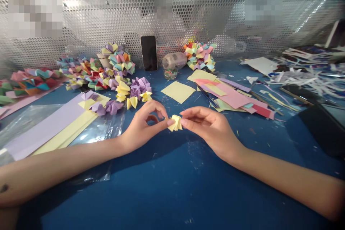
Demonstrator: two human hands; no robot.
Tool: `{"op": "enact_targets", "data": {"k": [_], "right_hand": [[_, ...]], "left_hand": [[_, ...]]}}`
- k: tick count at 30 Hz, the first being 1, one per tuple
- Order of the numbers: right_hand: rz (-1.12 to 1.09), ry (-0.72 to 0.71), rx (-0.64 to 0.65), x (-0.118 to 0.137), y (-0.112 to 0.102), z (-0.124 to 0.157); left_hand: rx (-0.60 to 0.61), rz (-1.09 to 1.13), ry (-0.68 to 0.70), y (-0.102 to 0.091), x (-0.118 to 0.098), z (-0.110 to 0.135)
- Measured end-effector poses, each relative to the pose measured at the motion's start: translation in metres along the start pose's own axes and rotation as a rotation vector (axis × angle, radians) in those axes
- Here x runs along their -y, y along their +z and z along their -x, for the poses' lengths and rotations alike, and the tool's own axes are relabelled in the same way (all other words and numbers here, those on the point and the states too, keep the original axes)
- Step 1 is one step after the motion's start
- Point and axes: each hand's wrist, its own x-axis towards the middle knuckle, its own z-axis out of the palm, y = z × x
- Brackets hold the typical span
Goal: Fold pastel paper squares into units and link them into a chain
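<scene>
A small piece of folded yellow paper, pleated into several layers, is held just above the blue table between my two hands. My left hand pinches its left edge between thumb and fingers. On the other side, my right hand has its thumb and fingertips closed on the right edge. Beyond them lies a flat square of yellow paper. Small yellow folded pieces and a purple folded cluster sit past my left hand.
Colourful folded-paper clusters fill the back left. A phone stands upright near a tipped jar by the perforated metal panel. Pink paper strips lie right, shredded paper farther right. Purple paper rests on a plastic bag.
</scene>
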Motion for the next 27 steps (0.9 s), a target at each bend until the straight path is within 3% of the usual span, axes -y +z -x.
{"op": "enact_targets", "data": {"k": [4,8,12,27], "right_hand": [[0.103,-0.089,-0.020,-0.0025,0.0002,0.0010],[0.270,-0.233,-0.100,-0.0052,0.0006,0.0033],[0.340,-0.324,-0.091,-0.0061,0.0024,0.0063],[0.480,-0.390,-0.074,-0.0029,0.0023,0.0095]], "left_hand": [[0.094,-0.091,-0.013,0.0002,-0.0043,0.0024],[0.178,-0.015,-0.110,0.0022,-0.0069,0.0022],[0.239,0.072,-0.141,0.0031,-0.0059,0.0017],[0.346,0.089,-0.187,0.0008,-0.0031,0.0015]]}}
